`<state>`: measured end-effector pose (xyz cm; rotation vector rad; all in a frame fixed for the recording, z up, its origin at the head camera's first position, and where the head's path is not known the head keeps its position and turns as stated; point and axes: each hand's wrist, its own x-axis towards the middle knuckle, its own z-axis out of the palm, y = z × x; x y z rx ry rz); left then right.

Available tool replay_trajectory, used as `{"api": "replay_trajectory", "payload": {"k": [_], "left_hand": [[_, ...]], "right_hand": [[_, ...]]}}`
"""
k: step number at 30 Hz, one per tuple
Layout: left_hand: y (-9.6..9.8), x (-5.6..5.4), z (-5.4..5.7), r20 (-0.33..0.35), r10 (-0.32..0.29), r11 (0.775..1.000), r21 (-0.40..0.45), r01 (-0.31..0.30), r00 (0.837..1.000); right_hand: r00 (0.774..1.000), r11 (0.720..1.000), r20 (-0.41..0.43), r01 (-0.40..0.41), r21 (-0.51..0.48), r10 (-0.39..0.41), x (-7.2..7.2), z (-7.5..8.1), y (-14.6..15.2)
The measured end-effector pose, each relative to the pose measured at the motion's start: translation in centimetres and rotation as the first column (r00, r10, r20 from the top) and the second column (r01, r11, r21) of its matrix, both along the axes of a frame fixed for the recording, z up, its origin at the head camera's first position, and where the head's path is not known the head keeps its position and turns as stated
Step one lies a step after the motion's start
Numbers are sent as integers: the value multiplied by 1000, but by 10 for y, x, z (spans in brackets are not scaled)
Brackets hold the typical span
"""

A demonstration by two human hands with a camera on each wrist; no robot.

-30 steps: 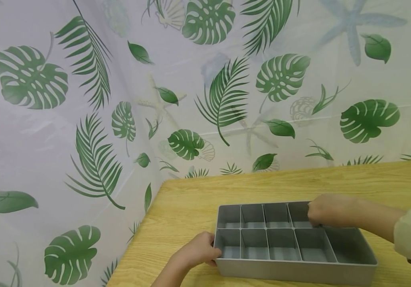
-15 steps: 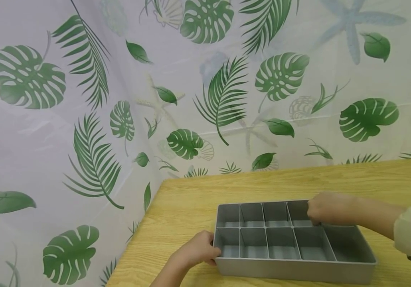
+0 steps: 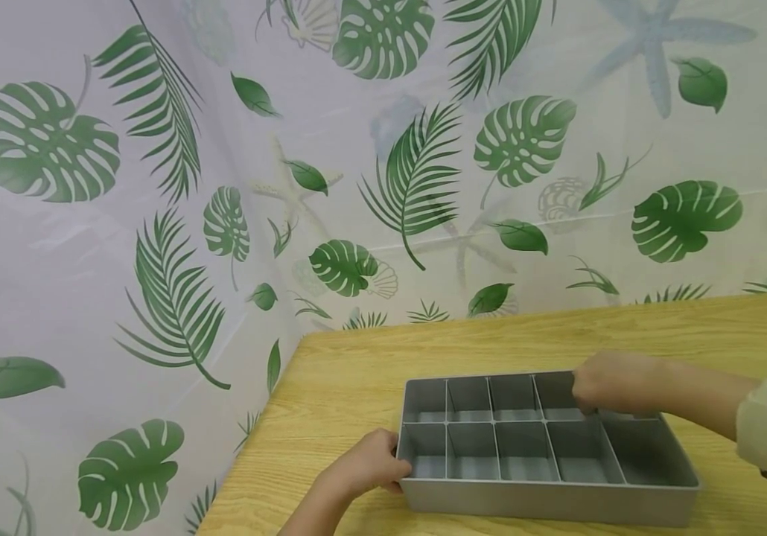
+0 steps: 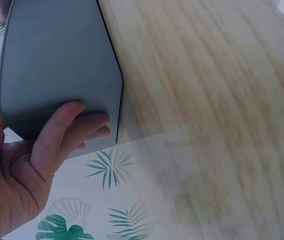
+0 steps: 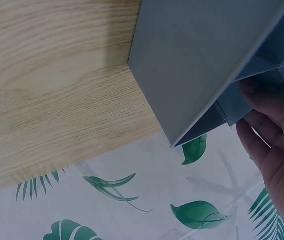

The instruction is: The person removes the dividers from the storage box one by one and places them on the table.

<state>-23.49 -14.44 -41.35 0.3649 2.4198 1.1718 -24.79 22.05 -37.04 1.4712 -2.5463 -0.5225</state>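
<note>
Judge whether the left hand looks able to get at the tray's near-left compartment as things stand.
Probably yes: the left hand grips the tray at its left end, beside that compartment, whose open top leaves the way free, though the hand may need to loosen its grip.

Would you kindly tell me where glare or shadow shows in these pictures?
Left wrist view: a white glare spot on the table, top right; right wrist view: a soft shadow on the table beside the grey tray; head view: no strong glare, the table looking yellower than in either wrist view.
</note>
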Motion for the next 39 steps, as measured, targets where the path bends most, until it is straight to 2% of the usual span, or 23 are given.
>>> {"api": "replay_trajectory", "payload": {"k": [5,10,18,22,27,32,39], "left_hand": [[0,0,2,-11,-5,1000,-19,5,1000],[0,1,4,-22,-10,999,-36,9,1000],[0,2,5,-36,-17,999,-45,16,999],[0,3,5,-39,-19,999,-43,17,999],[0,3,4,-39,-22,999,-37,20,999],[-1,2,2,-23,-23,999,-32,22,999],[-1,2,3,-28,-24,999,-46,22,999]], "right_hand": [[999,1000,28,26,-16,-25,-1,-1,1],[1000,999,20,15,-41,-15,-1,2,2],[1000,1000,9,2,-18,-2,-2,9,1],[999,999,37,29,-25,-28,-1,11,1],[998,997,64,26,-67,-22,-1,13,0],[999,995,31,-28,-94,31,-4,15,1],[1000,993,20,-16,-115,18,-4,19,3]]}}
